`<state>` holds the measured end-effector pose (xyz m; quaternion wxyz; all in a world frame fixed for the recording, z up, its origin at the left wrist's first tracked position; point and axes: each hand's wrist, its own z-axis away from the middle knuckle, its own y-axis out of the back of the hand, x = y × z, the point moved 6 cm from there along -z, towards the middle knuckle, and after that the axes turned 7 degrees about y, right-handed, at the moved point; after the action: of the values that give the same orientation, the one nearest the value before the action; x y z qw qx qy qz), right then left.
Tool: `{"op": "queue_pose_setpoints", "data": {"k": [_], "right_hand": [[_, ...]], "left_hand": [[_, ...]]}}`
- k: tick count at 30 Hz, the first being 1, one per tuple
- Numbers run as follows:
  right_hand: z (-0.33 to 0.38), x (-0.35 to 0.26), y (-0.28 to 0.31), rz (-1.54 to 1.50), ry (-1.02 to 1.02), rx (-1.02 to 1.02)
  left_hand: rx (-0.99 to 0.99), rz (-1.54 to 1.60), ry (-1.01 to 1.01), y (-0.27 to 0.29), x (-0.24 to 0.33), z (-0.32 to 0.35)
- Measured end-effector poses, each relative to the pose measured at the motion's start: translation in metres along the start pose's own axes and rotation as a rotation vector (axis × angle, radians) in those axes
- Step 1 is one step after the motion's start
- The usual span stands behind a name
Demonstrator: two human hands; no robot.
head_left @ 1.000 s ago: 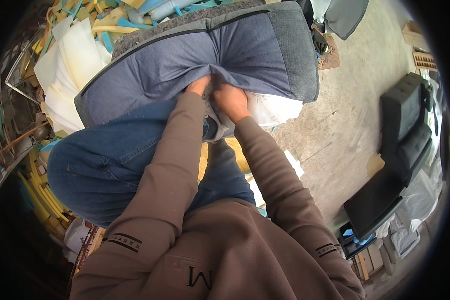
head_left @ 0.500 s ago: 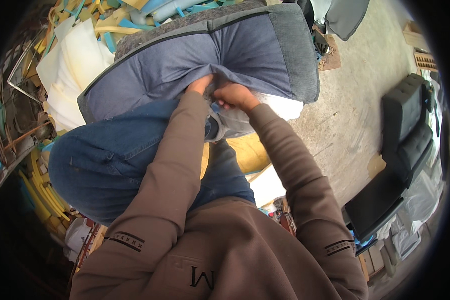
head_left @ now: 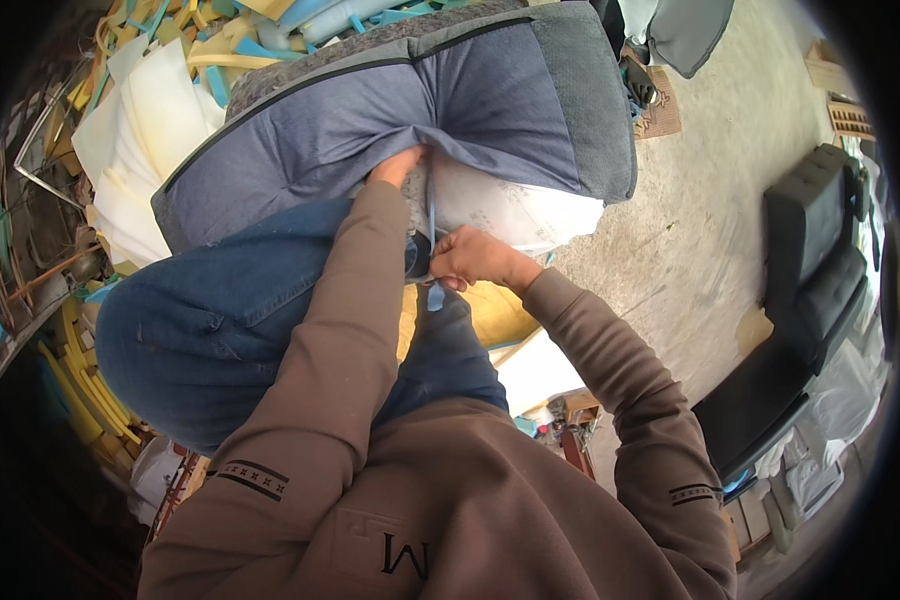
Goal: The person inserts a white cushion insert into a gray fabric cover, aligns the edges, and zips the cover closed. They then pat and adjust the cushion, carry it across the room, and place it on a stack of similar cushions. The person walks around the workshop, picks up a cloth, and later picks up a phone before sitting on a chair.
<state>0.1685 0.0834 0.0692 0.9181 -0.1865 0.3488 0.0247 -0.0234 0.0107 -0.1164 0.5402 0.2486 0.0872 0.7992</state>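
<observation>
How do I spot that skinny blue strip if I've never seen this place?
Find the big blue-and-grey upholstered cushion at the top middle, then the person's right hand just below it. Pinched there is a narrow blue strip, running up toward the cushion, its loose end hanging below. It is far thinner than the white material beside it and paler than the jeans.

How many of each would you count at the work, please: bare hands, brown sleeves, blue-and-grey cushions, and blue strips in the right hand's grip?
Bare hands: 2 (left hand, right hand)
Brown sleeves: 2 (left sleeve, right sleeve)
Blue-and-grey cushion: 1
Blue strip: 1
Total: 6
</observation>
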Motion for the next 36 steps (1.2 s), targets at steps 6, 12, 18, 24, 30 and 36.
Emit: {"op": "queue_pose_setpoints", "data": {"k": [6, 12, 18, 24, 30, 36], "right_hand": [[0.016, -0.029, 0.005, -0.507, 0.185, 0.043], [0.007, -0.034, -0.01, -0.422, 0.28, 0.001], [-0.035, -0.016, 0.011, -0.255, 0.414, 0.255], [-0.082, 0.012, 0.062, -0.453, 0.307, 0.567], [-0.104, 0.028, 0.094, -0.411, 0.447, 0.814], [-0.112, 0.031, 0.099, -0.436, 0.521, 0.962]], "left_hand": [[-0.07, 0.091, 0.02, 0.006, 0.005, 0.023], [0.294, 0.059, -0.365, 0.033, 0.006, 0.064], [0.443, -0.336, -0.089, 0.041, -0.037, 0.136], [0.135, -0.588, -0.053, 0.047, -0.04, 0.209], [0.176, -0.618, -0.233, 0.05, -0.076, 0.27], [0.055, -0.644, -0.26, 0.036, -0.145, 0.311]]}}
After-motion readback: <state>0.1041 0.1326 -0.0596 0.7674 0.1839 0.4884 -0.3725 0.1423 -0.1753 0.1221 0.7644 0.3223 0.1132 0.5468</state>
